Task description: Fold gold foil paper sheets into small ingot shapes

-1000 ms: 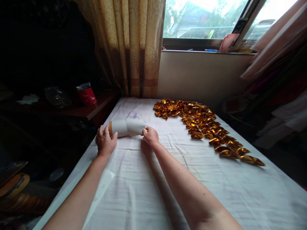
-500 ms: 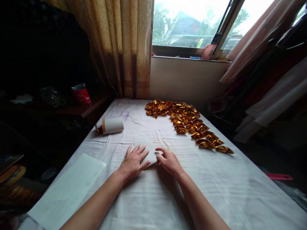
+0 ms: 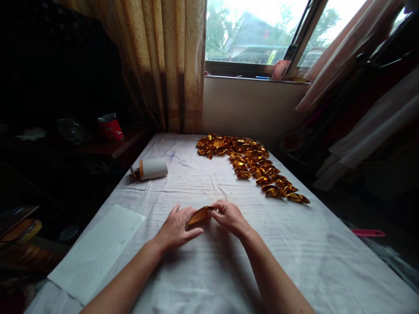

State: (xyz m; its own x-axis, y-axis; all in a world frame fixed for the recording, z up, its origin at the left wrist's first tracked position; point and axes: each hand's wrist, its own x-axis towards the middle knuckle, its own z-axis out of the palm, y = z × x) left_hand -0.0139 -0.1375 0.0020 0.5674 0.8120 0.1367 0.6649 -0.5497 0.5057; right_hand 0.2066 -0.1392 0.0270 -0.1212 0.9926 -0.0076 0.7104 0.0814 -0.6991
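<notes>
A curved piece of gold foil paper (image 3: pixel 200 214) stands raised off the white cloth between my two hands. My right hand (image 3: pixel 231 219) pinches its right end between thumb and fingers. Around its left end curls my left hand (image 3: pixel 175 230), fingers behind the foil and thumb stretched out in front. Part of the foil is hidden by the hands. Beyond, folded gold foil pieces (image 3: pixel 250 148) lie heaped at the back, with rows of them running forward on the right.
White paper sheets (image 3: pixel 98 250) lie at the left of the cloth-covered table (image 3: pixel 294 261). A white cylinder (image 3: pixel 153 168) rests on its side at the back left. A red packet (image 3: pixel 111 127) stands on a dark side shelf. Curtain and window are behind.
The paper lay flat, pale side up, under my left hand; now it is lifted and curved, gold side showing. My left hand has curled round it and my right hand pinches its edge.
</notes>
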